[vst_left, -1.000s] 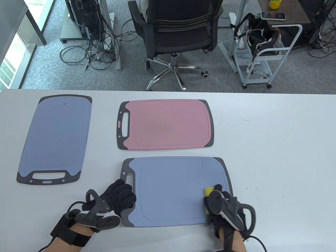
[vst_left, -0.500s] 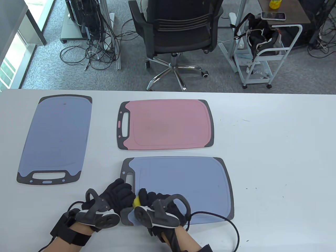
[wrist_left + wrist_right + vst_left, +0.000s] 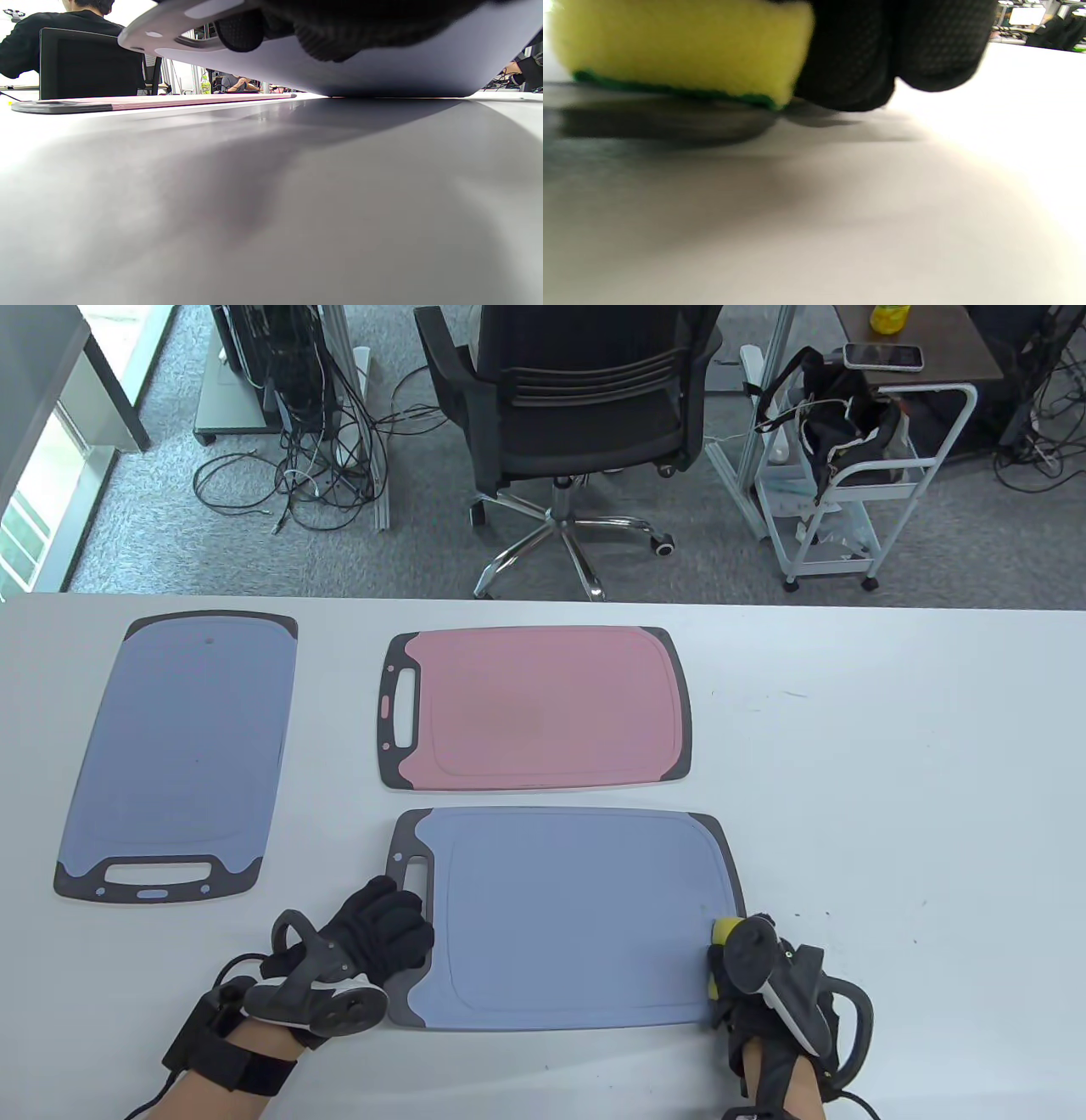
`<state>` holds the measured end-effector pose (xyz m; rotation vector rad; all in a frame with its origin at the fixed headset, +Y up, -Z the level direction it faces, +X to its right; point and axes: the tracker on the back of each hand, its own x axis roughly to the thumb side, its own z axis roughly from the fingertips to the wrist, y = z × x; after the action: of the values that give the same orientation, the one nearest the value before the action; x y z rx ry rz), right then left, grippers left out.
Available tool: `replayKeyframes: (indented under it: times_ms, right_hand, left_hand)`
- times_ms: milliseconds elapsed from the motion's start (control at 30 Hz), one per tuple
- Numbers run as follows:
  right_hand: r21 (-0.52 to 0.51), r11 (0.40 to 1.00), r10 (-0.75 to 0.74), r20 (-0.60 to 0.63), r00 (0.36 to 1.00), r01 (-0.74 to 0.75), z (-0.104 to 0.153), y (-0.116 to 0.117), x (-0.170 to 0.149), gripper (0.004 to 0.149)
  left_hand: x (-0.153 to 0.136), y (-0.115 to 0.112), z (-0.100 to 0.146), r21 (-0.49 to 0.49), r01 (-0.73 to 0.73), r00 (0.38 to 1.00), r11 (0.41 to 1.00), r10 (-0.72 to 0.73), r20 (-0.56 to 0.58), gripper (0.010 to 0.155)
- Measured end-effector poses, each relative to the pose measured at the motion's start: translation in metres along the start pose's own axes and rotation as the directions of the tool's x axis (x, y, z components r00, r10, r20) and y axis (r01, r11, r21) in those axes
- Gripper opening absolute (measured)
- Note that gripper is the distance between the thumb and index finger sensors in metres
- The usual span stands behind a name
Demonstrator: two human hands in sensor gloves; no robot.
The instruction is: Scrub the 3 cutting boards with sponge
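On the white table point(image 3: 891, 780) we see three cutting boards. Our left hand point(image 3: 382, 937) grips the near blue board point(image 3: 568, 916) at its handle end, lifting that edge. Our right hand point(image 3: 755, 984) clasps the yellow sponge point(image 3: 723, 931) at the board's right edge, with bare tabletop beyond.

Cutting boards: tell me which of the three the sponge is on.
The near blue cutting board, below the pink cutting board. The right hand presses the sponge at its right edge; the left blue cutting board lies untouched.
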<state>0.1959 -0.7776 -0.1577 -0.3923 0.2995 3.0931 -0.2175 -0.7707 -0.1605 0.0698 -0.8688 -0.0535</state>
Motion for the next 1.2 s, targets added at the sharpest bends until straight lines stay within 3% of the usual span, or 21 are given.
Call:
replayKeyframes:
  times_ms: [33, 133, 233, 333, 367, 500, 600, 667, 733, 800, 867, 933, 967, 1000, 1100, 1133, 1200]
  right_hand:
    - [-0.025, 0.998, 0.062, 0.041, 0.997, -0.061, 0.001, -0.002, 0.012, 0.072]
    - [-0.046, 0.999, 0.034, 0.305, 0.952, -0.021, 0.013, -0.009, 0.078, 0.072]
    - [-0.06, 0.998, 0.042, 0.562, 0.826, -0.009, 0.043, -0.016, 0.161, 0.073]
    - [-0.123, 0.992, 0.114, 0.732, 0.672, -0.035, 0.076, -0.02, 0.219, 0.073]
    - [-0.135, 0.99, 0.127, 0.75, 0.65, -0.037, 0.081, -0.021, 0.227, 0.073]
    - [-0.15, 0.989, 0.119, 0.708, 0.696, -0.016, 0.074, -0.017, 0.215, 0.072]
    - [-0.114, 0.992, 0.11, 0.557, 0.823, -0.056, 0.047, -0.014, 0.164, 0.072]
    - [-0.071, 0.996, 0.076, 0.38, 0.922, -0.053, 0.025, -0.009, 0.106, 0.072]
    - [-0.043, 0.999, 0.01, 0.197, 0.98, -0.002, 0.011, -0.002, 0.048, 0.072]
    - [-0.022, 0.999, -0.026, 0.037, 0.999, 0.027, 0.004, 0.003, 0.008, 0.072]
    - [0.005, 0.998, -0.056, -0.037, 0.998, 0.056, 0.003, 0.005, -0.013, 0.072]
    - [-0.009, 0.997, -0.073, -0.015, 0.997, 0.073, 0.004, 0.004, -0.005, 0.072]
    - [-0.03, 0.999, -0.013, 0.033, 0.999, 0.014, 0.005, 0.002, 0.009, 0.072]
    - [-0.054, 0.998, 0.051, 0.105, 0.993, -0.046, 0.008, -0.002, 0.027, 0.072]
    - [-0.049, 0.999, 0.006, 0.345, 0.939, 0.012, 0.024, -0.008, 0.093, 0.072]
    - [-0.042, 0.999, -0.003, 0.48, 0.877, 0.026, 0.039, -0.012, 0.136, 0.072]
    - [-0.075, 0.997, 0.062, 0.631, 0.773, -0.02, 0.063, -0.016, 0.188, 0.073]
  left_hand:
    - [0.0, 0.0, 0.0, -0.001, -0.002, 1.0, 1.0, 0.002, -0.003, 0.045]
    - [0.0, 0.0, 0.0, 0.003, 0.002, 1.0, 1.0, -0.002, -0.001, 0.045]
    - [-0.001, 0.0, 0.001, 0.006, -0.003, 1.0, 1.0, 0.003, -0.006, 0.045]
    - [-0.002, 0.001, 0.004, 0.021, 0.009, 1.0, 1.0, -0.009, -0.013, 0.044]
    - [-0.003, 0.001, 0.005, 0.022, 0.01, 1.0, 1.0, -0.01, -0.014, 0.044]
    - [-0.007, 0.001, 0.008, 0.018, 0.011, 1.0, 1.0, -0.01, -0.02, 0.044]
    - [-0.007, 0.001, 0.007, 0.016, 0.014, 1.0, 1.0, -0.013, -0.02, 0.044]
    - [-0.007, 0.0, 0.007, 0.016, 0.011, 1.0, 1.0, -0.011, -0.019, 0.044]
    - [-0.008, 0.0, 0.007, 0.013, 0.002, 1.0, 1.0, -0.002, -0.018, 0.044]
    - [-0.008, 0.0, 0.007, 0.012, -0.002, 1.0, 1.0, 0.002, -0.018, 0.044]
    - [-0.007, 0.0, 0.007, 0.012, 0.004, 1.0, 1.0, -0.004, -0.016, 0.044]
    - [-0.007, 0.0, 0.007, 0.013, 0.007, 1.0, 1.0, -0.007, -0.014, 0.044]
    - [-0.008, 0.0, 0.006, 0.011, -0.002, 1.0, 1.0, 0.002, -0.015, 0.044]
    - [-0.009, 0.0, 0.006, 0.009, -0.01, 1.0, 1.0, 0.01, -0.015, 0.044]
    - [-0.008, 0.0, 0.006, 0.011, -0.002, 1.0, 1.0, 0.003, -0.015, 0.044]
    - [-0.008, 0.0, 0.006, 0.012, -0.001, 1.0, 1.0, 0.001, -0.015, 0.045]
    - [-0.009, 0.0, 0.006, 0.01, -0.003, 1.0, 1.0, 0.003, -0.015, 0.044]
